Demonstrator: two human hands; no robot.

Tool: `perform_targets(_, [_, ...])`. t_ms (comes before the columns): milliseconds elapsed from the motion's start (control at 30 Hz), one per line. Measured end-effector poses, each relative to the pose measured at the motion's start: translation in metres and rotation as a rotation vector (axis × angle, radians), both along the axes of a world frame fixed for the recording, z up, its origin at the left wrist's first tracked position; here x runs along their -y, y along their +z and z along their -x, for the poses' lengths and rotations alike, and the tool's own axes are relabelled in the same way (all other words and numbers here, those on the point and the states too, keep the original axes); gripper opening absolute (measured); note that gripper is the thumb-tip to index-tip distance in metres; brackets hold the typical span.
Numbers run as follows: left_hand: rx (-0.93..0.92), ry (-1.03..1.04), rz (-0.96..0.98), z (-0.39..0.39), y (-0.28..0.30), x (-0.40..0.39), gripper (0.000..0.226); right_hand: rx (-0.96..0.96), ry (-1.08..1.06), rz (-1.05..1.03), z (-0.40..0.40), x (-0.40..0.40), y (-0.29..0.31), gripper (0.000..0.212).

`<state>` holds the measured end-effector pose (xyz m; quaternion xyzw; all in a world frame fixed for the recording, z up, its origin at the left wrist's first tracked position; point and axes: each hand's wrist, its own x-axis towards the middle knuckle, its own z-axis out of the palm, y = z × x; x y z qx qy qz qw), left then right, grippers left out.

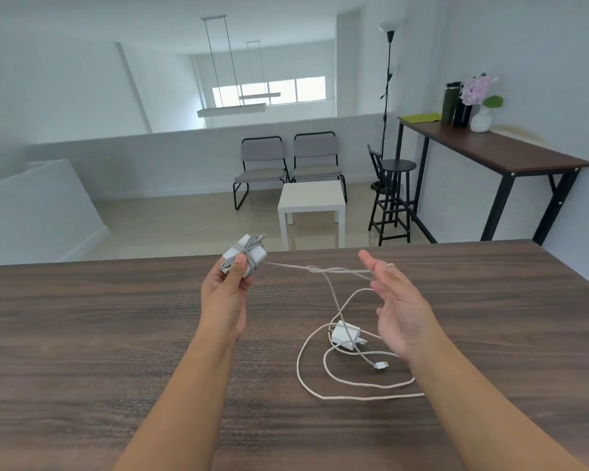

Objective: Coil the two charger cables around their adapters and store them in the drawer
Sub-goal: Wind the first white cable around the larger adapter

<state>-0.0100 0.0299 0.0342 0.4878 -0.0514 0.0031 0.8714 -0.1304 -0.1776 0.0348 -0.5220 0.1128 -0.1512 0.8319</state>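
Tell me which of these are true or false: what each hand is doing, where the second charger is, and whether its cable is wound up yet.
1. The left hand grips an adapter with cable wound round it. True.
2. The right hand is clenched in a fist. False: its fingers are straight, with a strand of cable running over them.
3. The second adapter lies on the wooden table. True.
4. The second adapter's cable is neatly coiled. False: it lies in loose loops on the table.
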Motion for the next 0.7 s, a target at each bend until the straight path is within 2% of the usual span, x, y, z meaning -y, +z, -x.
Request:
perform_targets(67, [0.010, 0.029, 0.016, -0.004, 0.004, -0.005, 0.012, -0.116, -0.137, 0.421, -0.002, 0.003, -0.006, 0.022])
perform_targets(100, [0.014, 0.045, 0.026, -0.006, 0.006, -0.008, 0.011, -0.237, -0.163, 0.703, -0.001, 0.010, -0.012, 0.030])
perform_targets(133, [0.017, 0.057, 0.035, -0.009, 0.008, -0.011, 0.011, -0.339, -0.143, 0.895, 0.000, 0.017, -0.015, 0.040])
perform_targets(167, [0.020, 0.062, 0.043, -0.011, 0.009, -0.014, 0.011, -0.381, -0.083, 0.960, 0.002, 0.025, -0.018, 0.046])
perform_targets(233, [0.029, 0.057, 0.033, -0.013, 0.009, -0.018, 0.012, -0.305, 0.022, 0.894, 0.007, 0.031, -0.017, 0.031])
perform_targets(300, [0.029, 0.061, 0.016, -0.014, 0.007, -0.019, 0.013, -0.183, -0.003, 0.813, 0.009, 0.027, -0.015, 0.011])
perform_targets(367, [0.022, 0.072, 0.012, -0.015, 0.003, -0.019, 0.012, -0.105, -0.054, 0.614, 0.010, 0.027, -0.014, 0.017])
perform_targets(467, [0.018, 0.074, -0.025, -0.018, -0.006, -0.018, 0.014, 0.002, 0.104, 0.142, 0.013, 0.036, -0.018, 0.026])
perform_targets(567, [-0.019, 0.099, -0.067, -0.022, -0.019, -0.021, 0.018, 0.150, 0.173, -0.265, 0.015, 0.046, -0.019, 0.027])
perform_targets(633, [-0.068, 0.137, -0.074, -0.026, -0.028, -0.024, 0.021, 0.252, 0.209, -0.405, 0.017, 0.051, -0.018, 0.034])
perform_targets(700, [-0.084, 0.143, -0.119, -0.028, -0.037, -0.026, 0.019, 0.255, 0.290, -0.387, 0.017, 0.052, -0.017, 0.028])
